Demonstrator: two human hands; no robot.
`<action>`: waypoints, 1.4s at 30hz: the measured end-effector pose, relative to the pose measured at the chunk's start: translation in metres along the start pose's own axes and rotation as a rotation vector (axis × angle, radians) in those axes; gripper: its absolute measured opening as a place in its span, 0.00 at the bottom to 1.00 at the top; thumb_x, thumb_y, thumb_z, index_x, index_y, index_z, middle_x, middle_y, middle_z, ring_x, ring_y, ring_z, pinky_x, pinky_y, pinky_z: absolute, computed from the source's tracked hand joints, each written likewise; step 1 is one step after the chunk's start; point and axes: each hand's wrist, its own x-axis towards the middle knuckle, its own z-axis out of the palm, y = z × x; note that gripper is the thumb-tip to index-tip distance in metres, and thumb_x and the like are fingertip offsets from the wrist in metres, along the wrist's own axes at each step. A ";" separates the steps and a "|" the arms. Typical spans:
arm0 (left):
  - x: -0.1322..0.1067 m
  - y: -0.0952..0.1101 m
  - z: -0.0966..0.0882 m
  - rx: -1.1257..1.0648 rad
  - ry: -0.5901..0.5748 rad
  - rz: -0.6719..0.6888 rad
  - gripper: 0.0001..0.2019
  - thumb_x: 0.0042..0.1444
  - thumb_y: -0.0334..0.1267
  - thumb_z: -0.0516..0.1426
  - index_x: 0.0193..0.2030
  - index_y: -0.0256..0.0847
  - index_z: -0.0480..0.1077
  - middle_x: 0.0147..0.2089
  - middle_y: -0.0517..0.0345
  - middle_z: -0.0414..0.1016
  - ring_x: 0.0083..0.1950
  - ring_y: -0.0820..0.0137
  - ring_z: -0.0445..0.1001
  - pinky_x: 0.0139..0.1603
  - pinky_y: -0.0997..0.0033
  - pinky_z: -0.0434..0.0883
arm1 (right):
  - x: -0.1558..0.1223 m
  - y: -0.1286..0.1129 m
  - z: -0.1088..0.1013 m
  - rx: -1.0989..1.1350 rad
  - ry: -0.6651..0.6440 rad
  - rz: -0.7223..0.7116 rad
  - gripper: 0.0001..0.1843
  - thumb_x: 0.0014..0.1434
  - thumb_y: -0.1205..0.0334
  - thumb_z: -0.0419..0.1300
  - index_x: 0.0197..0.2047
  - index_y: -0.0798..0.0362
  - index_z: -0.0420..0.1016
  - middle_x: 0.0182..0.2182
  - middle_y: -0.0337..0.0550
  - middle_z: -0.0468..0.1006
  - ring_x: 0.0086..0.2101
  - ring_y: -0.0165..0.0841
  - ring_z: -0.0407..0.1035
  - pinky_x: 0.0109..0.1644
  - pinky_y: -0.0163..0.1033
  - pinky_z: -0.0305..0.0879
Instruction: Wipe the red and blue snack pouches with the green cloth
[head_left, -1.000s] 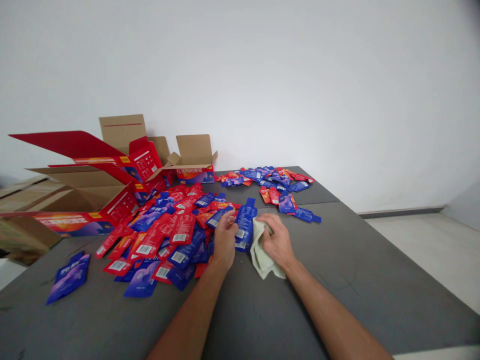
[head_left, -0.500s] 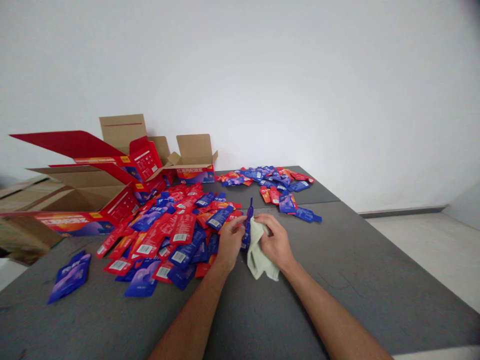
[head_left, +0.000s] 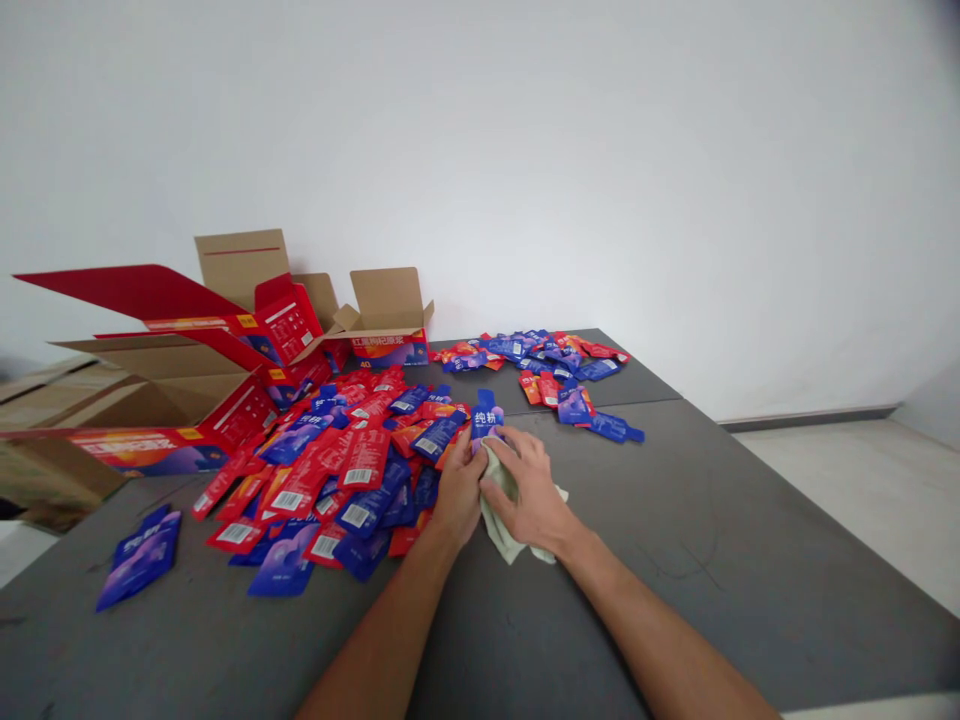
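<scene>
Nearest us, two forearms are reaching in over the dark table (head_left: 570, 640), cut off by the bottom of the view, while a lone purple-blue pouch (head_left: 141, 560) is lying apart at the left. Just beyond, the right hand (head_left: 529, 487) is gripping a pale green cloth (head_left: 497, 535), bunched under its fingers with the ends hanging toward the tabletop. The left hand (head_left: 457, 490) is pinching a blue pouch (head_left: 487, 415) between thumb and fingers, and the pouch is standing neck-up between the two hands.

A second ago its barcoded back was facing us, then its thin edge; now it is showing white lettering. We are judging that it has been turned over, and that the cloth is now meeting the front. The hands and cloth are hiding its lower half, so we are not telling whether its bottom is touching the table.

Close by the left hand, a big pile of red and blue pouches (head_left: 322, 470) is spreading, overlapping too much for counting. Behind it, open red cartons (head_left: 150, 450) are concealing most of their insides, the leftmost running out of view. Farthest off, a smaller heap (head_left: 532, 350) is lying near the wall (head_left: 600, 180), its print too small for reading.
</scene>
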 end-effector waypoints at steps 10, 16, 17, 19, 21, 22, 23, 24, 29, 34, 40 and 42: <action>0.001 0.009 0.006 -0.199 0.051 -0.063 0.22 0.48 0.30 0.65 0.51 0.41 0.74 0.41 0.58 0.79 0.42 0.72 0.77 0.50 0.72 0.71 | 0.000 0.008 0.021 0.076 0.149 0.071 0.26 0.60 0.66 0.58 0.62 0.47 0.68 0.51 0.52 0.65 0.51 0.42 0.64 0.58 0.50 0.66; 0.001 0.013 0.001 -0.212 -0.021 -0.101 0.32 0.40 0.22 0.62 0.56 0.43 0.72 0.39 0.59 0.77 0.38 0.73 0.74 0.41 0.75 0.71 | 0.003 0.016 0.013 0.091 0.233 0.001 0.31 0.53 0.76 0.55 0.59 0.49 0.68 0.50 0.48 0.72 0.52 0.41 0.64 0.60 0.51 0.64; 0.001 0.012 -0.001 -0.192 -0.042 -0.086 0.37 0.37 0.19 0.60 0.59 0.44 0.70 0.38 0.61 0.76 0.37 0.74 0.73 0.39 0.77 0.70 | 0.003 0.016 0.012 0.097 0.213 -0.046 0.29 0.53 0.77 0.55 0.57 0.49 0.70 0.49 0.47 0.73 0.51 0.41 0.65 0.59 0.50 0.64; 0.002 0.010 -0.004 -0.131 -0.068 -0.054 0.45 0.33 0.17 0.56 0.64 0.46 0.65 0.36 0.63 0.74 0.34 0.75 0.72 0.33 0.80 0.67 | 0.002 0.016 0.012 0.112 0.167 -0.134 0.25 0.55 0.77 0.54 0.53 0.48 0.73 0.48 0.46 0.74 0.49 0.40 0.66 0.57 0.48 0.65; 0.002 0.008 -0.006 -0.055 -0.070 -0.033 0.47 0.32 0.18 0.55 0.66 0.45 0.63 0.37 0.63 0.74 0.32 0.76 0.70 0.28 0.82 0.63 | 0.002 0.017 0.014 0.109 0.161 -0.168 0.24 0.56 0.77 0.54 0.52 0.47 0.75 0.49 0.46 0.74 0.49 0.39 0.66 0.55 0.47 0.66; 0.001 0.007 -0.007 -0.019 -0.078 -0.029 0.47 0.32 0.19 0.55 0.66 0.45 0.63 0.38 0.62 0.74 0.32 0.76 0.70 0.27 0.82 0.62 | 0.002 0.018 0.015 0.098 0.180 -0.162 0.24 0.56 0.77 0.54 0.52 0.47 0.76 0.49 0.46 0.73 0.49 0.39 0.65 0.54 0.47 0.66; 0.001 0.007 -0.006 0.011 -0.095 -0.025 0.46 0.33 0.19 0.55 0.65 0.45 0.64 0.40 0.60 0.76 0.32 0.76 0.71 0.27 0.81 0.62 | 0.002 0.020 0.016 0.081 0.208 -0.149 0.24 0.56 0.77 0.54 0.52 0.47 0.76 0.49 0.47 0.73 0.48 0.39 0.65 0.53 0.47 0.66; 0.001 0.007 -0.006 0.035 -0.119 -0.021 0.45 0.33 0.19 0.54 0.64 0.45 0.65 0.43 0.58 0.77 0.33 0.75 0.72 0.27 0.81 0.63 | 0.002 0.021 0.015 0.062 0.242 -0.133 0.24 0.57 0.76 0.54 0.52 0.46 0.77 0.49 0.47 0.72 0.48 0.39 0.65 0.52 0.47 0.66; -0.002 0.006 -0.003 0.097 -0.232 -0.041 0.41 0.33 0.19 0.54 0.60 0.42 0.71 0.50 0.52 0.79 0.44 0.67 0.76 0.34 0.77 0.69 | 0.007 0.030 -0.002 -0.044 0.404 -0.024 0.22 0.61 0.72 0.54 0.55 0.47 0.76 0.49 0.49 0.71 0.48 0.41 0.64 0.52 0.50 0.66; -0.004 0.005 -0.002 0.087 -0.321 -0.078 0.40 0.34 0.19 0.54 0.59 0.43 0.72 0.51 0.52 0.79 0.49 0.62 0.76 0.48 0.65 0.72 | 0.010 0.035 -0.016 -0.090 0.412 0.063 0.21 0.65 0.67 0.51 0.58 0.47 0.74 0.51 0.49 0.72 0.52 0.44 0.63 0.58 0.55 0.62; -0.006 0.010 0.002 0.074 -0.314 -0.071 0.41 0.34 0.19 0.53 0.60 0.43 0.71 0.53 0.52 0.78 0.51 0.62 0.74 0.47 0.68 0.71 | 0.007 0.031 -0.007 -0.048 0.257 -0.008 0.24 0.63 0.71 0.50 0.59 0.46 0.73 0.54 0.47 0.72 0.52 0.43 0.63 0.58 0.53 0.62; -0.006 0.010 0.002 0.056 -0.280 -0.073 0.42 0.34 0.18 0.53 0.61 0.44 0.70 0.53 0.52 0.78 0.49 0.63 0.75 0.41 0.72 0.70 | 0.006 0.026 -0.004 -0.025 0.210 -0.055 0.25 0.62 0.73 0.49 0.58 0.46 0.73 0.54 0.47 0.72 0.52 0.42 0.63 0.57 0.52 0.62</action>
